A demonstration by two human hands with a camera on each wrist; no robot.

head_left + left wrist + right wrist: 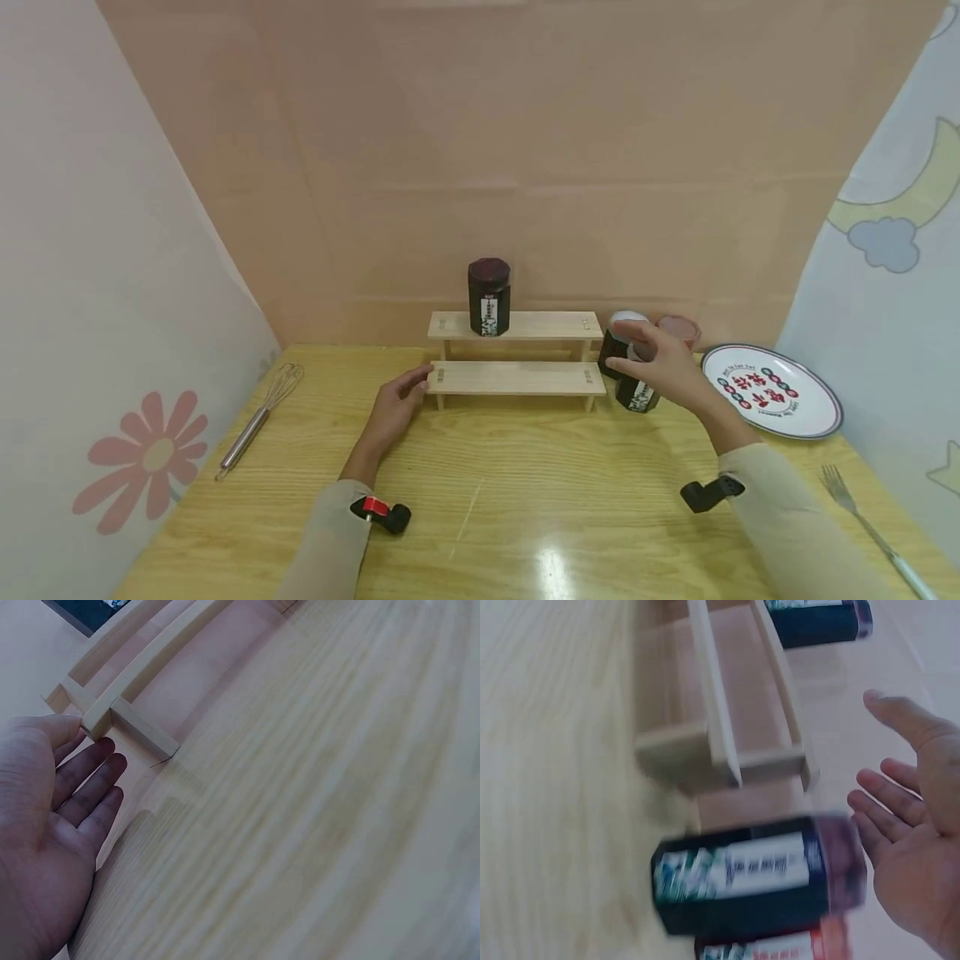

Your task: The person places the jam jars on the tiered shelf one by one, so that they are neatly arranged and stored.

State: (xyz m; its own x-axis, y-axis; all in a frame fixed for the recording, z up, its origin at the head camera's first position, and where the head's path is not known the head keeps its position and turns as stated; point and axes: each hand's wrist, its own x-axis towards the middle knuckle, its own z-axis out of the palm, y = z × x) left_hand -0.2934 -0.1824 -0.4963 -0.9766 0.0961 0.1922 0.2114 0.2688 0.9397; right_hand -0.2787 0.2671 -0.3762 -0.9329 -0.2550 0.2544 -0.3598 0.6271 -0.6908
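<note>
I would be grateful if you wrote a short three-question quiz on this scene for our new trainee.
1. Multiple choice: which lies to the left of the two-tier wooden shelf?
A) fork
B) whisk
C) plate
2. True or false: the right hand is open, its thumb apart from its fingers.
3. Fill the gap: one dark jar stands on the shelf's ____ tier.

Key: 1. B; 2. True; 3. upper
</note>
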